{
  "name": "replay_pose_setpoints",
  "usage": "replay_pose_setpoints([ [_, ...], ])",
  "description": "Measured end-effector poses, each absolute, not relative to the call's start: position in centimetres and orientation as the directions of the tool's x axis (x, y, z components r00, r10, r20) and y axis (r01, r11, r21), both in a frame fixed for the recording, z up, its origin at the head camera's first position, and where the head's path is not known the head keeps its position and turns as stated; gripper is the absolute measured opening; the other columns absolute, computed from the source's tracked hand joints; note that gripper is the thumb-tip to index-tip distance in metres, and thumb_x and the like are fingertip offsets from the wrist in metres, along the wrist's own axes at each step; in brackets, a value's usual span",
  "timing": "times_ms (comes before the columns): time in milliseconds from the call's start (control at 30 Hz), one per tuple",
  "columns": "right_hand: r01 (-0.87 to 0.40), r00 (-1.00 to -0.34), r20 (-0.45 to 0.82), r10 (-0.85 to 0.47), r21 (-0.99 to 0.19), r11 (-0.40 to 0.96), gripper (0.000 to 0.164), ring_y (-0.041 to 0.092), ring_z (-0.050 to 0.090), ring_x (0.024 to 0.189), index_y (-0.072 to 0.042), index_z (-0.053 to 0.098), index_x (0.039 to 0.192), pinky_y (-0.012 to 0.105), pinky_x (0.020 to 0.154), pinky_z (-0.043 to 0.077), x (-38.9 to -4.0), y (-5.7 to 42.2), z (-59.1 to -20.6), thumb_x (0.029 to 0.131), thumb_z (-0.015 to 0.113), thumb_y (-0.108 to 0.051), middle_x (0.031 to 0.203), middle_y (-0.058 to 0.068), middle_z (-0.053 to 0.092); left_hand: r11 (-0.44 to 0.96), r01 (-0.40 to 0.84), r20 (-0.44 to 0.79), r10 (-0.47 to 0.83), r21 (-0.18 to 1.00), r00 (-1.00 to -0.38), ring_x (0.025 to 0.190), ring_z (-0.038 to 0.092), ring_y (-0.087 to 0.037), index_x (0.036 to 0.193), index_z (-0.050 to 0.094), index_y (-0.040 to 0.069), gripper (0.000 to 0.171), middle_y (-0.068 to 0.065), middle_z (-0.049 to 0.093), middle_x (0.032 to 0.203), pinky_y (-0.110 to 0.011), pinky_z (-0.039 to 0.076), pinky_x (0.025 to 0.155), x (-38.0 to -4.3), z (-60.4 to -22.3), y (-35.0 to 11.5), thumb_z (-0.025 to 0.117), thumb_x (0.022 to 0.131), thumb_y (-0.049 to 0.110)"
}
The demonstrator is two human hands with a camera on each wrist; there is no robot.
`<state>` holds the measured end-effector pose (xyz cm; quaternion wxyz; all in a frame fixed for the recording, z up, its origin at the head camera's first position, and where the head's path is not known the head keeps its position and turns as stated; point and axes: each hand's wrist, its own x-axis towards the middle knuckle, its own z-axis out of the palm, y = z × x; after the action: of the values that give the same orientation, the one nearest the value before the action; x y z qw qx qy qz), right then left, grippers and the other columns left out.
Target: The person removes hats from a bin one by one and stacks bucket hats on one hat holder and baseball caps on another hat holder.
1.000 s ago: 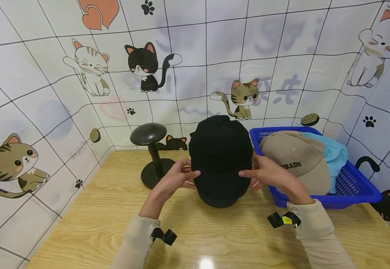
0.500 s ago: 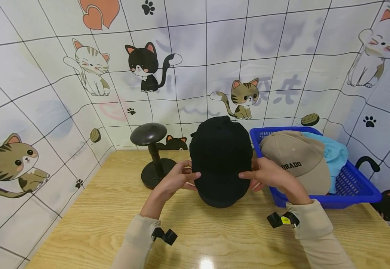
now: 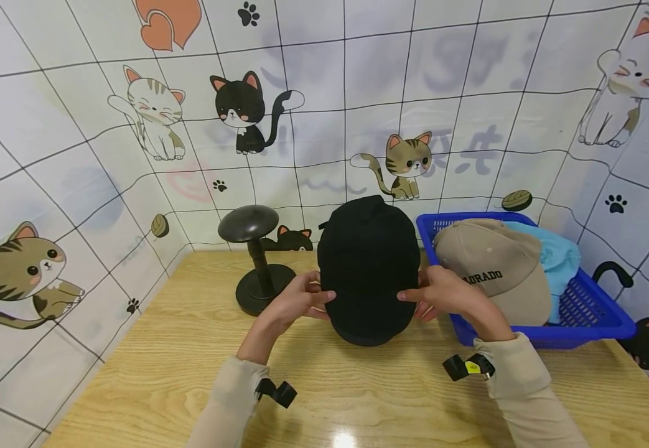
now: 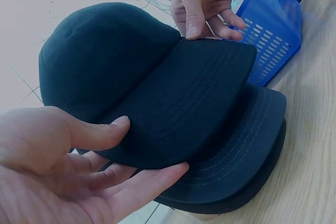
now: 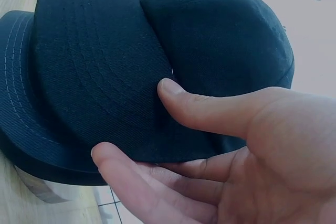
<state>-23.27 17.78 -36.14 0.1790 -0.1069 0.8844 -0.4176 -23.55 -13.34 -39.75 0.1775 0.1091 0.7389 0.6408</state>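
A black baseball cap sits at the middle of the table, its brim towards me. My left hand pinches the left side of the brim, thumb on top and fingers beneath. On the other side my right hand grips the brim's right edge the same way. Both wrist views reveal at least one more dark cap brim with stitched rows, directly under the held cap. What carries these caps is mostly hidden; a pale curved edge shows below them in the right wrist view.
Left of the caps stands a black hat stand with a domed top and round base. A blue plastic basket on the right holds a beige cap and a light blue cloth item. A cat-print wall covering closes the back.
The held black cap has settled very slightly lower, and both hands have lowered a little with it. Their grip on the brim stays the same.
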Motion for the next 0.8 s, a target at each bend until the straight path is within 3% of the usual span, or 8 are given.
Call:
replay_pose_setpoints([
  [133, -0.041, -0.909, -0.229, -0.349, -0.783, 0.621, 0.047, 0.032, 0.077, 0.077, 0.010, 0.060, 0.126, 0.040, 0.068, 0.065, -23.3, 17.8, -36.3, 0.098, 0.071, -0.026, 0.095, 0.016, 0.075, 0.160, -0.073, -0.131, 0.391, 0.984, -0.911, 0.094, 0.075, -0.023, 0.137, 0.049, 0.000, 0.038, -0.023, 0.064, 0.124, -0.048, 0.063, 0.090, -23.6, -39.9, -13.3, 0.063, 0.102, 0.007],
  [400, -0.013, -0.907, -0.249, -0.339, -0.790, 0.613, 0.051, 0.023, 0.075, 0.071, 0.012, 0.056, 0.130, 0.040, 0.069, 0.065, -23.4, 17.6, -36.7, 0.098, 0.072, -0.024, 0.103, 0.020, 0.074, 0.167, -0.074, -0.136, 0.395, 0.983, -0.909, 0.096, 0.075, -0.024, 0.138, 0.048, -0.001, 0.040, -0.023, 0.063, 0.126, -0.047, 0.063, 0.090, -23.7, -40.2, -13.4, 0.064, 0.102, 0.008],
  [800, -0.029, -0.912, -0.236, -0.335, -0.779, 0.627, 0.044, 0.024, 0.075, 0.068, 0.012, 0.058, 0.124, 0.039, 0.065, 0.065, -23.4, 17.3, -36.9, 0.099, 0.071, -0.021, 0.094, 0.020, 0.074, 0.176, -0.067, -0.135, 0.411, 0.982, -0.902, 0.102, 0.075, -0.032, 0.141, 0.048, -0.001, 0.043, -0.025, 0.062, 0.128, -0.050, 0.061, 0.094, -24.0, -40.9, -13.6, 0.064, 0.103, 0.009],
])
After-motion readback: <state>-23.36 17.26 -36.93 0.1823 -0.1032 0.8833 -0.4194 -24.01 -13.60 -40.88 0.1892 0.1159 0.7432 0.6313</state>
